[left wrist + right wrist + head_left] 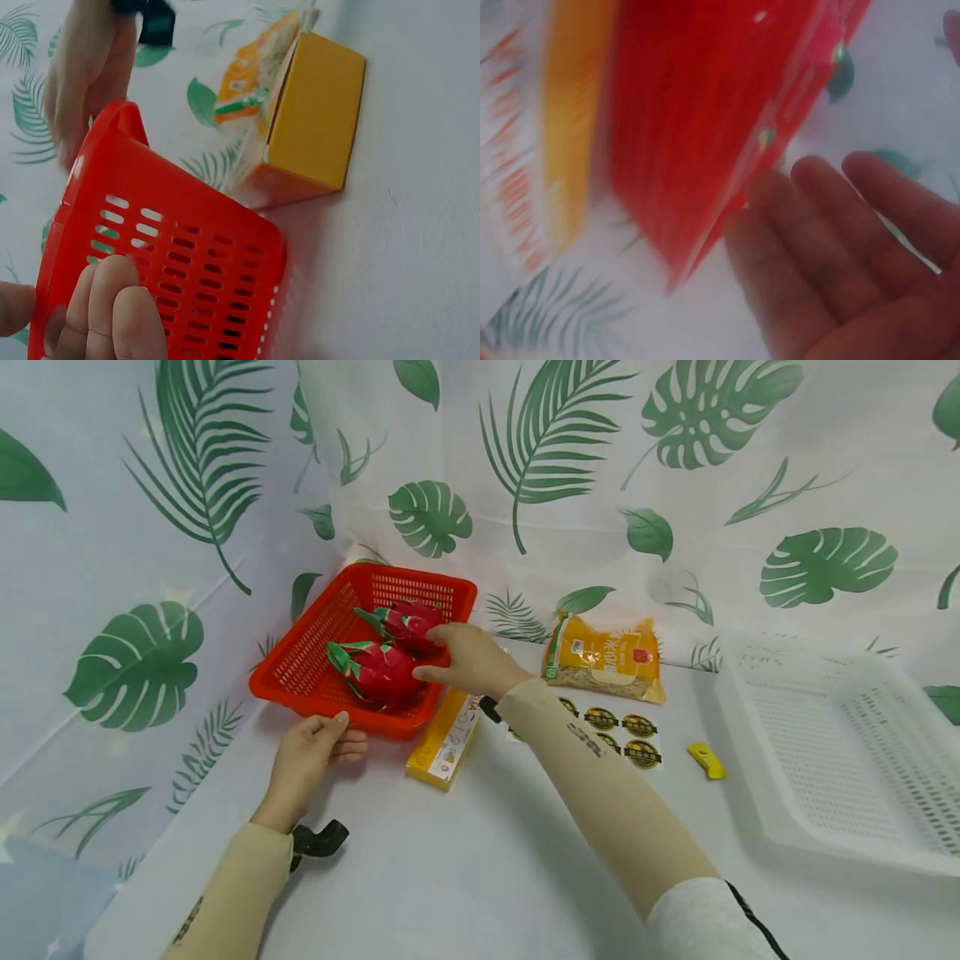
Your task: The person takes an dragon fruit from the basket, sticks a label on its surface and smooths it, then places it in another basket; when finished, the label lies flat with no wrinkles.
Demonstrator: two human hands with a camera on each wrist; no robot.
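Note:
A red plastic basket stands at the back left of the table and holds two red dragon fruits with green tips. One dragon fruit lies at the front, the other dragon fruit behind it. My left hand grips the basket's front rim, thumb on top and fingers against the slotted outer wall. Over the basket's right side reaches my right hand, its thumb and fingers spread apart beside the fruits. Its fingers look extended in the right wrist view, with nothing between them.
A yellow and white box lies right against the basket. Farther right are an orange bag of grain-like food, a sheet of round black-and-gold stickers and a small yellow packet. A white basket stands at far right. Leaf-patterned cloth rises behind.

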